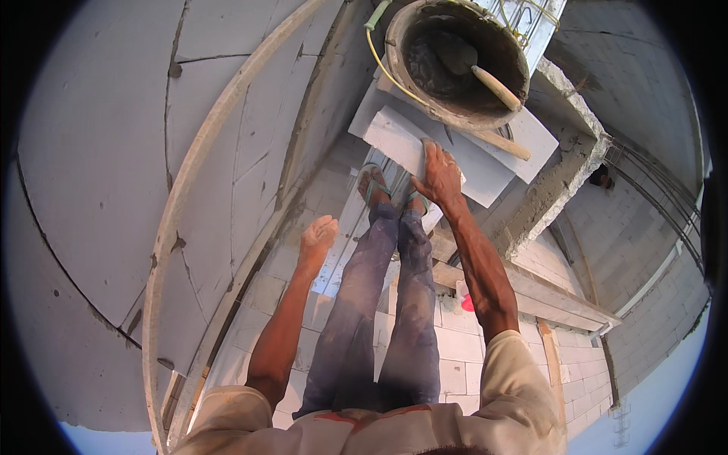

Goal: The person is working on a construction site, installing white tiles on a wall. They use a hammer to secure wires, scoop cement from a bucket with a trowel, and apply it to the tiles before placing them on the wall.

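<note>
My right hand [440,176] is closed over a pale, dusty lightweight block [396,138], its thumb on the near side and its fingers across the top. That block lies against a larger pale slab [485,179] beneath the bucket. My left hand [318,236], dusty at the fingers, hangs in the air left of my legs. Its fingers are curled together, and nothing shows in them. Just beyond the block stands a mortar-crusted bucket [396,53] holding wet grey mortar [432,64]. A trowel with a wooden handle [497,87] rests inside it.
Another wooden handle [502,144] sticks out below the bucket. My sandalled feet stand on a narrow metal plank [350,216]. A block wall [114,152] with a curved pale strip [171,174] rises on the left. At right are a rough concrete edge [557,201] and wooden boards [546,292].
</note>
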`<state>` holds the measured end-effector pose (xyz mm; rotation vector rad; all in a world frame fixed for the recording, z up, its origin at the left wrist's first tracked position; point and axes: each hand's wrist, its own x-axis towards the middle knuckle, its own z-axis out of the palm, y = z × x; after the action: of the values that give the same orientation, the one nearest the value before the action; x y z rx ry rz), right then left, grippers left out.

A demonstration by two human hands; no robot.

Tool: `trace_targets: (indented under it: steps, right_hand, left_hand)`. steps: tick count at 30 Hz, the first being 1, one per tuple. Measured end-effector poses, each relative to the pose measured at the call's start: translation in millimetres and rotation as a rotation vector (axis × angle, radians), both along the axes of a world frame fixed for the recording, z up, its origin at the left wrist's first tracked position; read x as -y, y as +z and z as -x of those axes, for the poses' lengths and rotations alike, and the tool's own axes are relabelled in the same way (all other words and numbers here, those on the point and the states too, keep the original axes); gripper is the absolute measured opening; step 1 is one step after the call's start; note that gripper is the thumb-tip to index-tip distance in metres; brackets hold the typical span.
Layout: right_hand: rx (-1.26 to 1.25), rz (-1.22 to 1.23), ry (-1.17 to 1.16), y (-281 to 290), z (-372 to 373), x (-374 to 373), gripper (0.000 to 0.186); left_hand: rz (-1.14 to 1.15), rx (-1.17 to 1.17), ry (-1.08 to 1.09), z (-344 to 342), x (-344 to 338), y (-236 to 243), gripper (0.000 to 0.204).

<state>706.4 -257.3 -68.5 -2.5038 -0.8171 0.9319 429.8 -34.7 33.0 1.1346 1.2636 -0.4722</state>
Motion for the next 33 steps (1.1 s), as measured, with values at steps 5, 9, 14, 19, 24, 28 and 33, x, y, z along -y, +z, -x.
trace_targets:
  steps: [5,9,14,19,24,28,33]
  right_hand:
    - [0.064,0.034,0.045,-30,-13,25,0.098]
    - [0.065,-0.068,0.014,18,-38,6,0.065]
    - [0.738,-0.244,-0.035,66,-143,-25,0.028]
    - [0.722,0.360,0.176,-12,-218,-6,0.037]
    - [0.248,0.224,-0.145,28,-213,21,0.026]
    - [0.232,0.237,-0.312,33,-207,41,0.021]
    - [0.461,0.140,-0.137,36,-173,7,0.015]
  left_hand:
    - [-0.173,0.234,-0.066,-132,-18,-35,0.068]
    - [-0.025,0.456,0.160,-260,-33,-59,0.077]
    - [-0.025,0.515,-0.032,-336,-38,-73,0.065]
    - [-0.076,0.654,-0.177,-379,-13,-49,0.058]
    - [-0.243,0.650,-0.505,-401,2,-13,0.056]
    - [-0.284,0.720,-0.613,-420,13,-18,0.054]
    - [-0.389,0.825,-0.905,-440,9,-24,0.054]
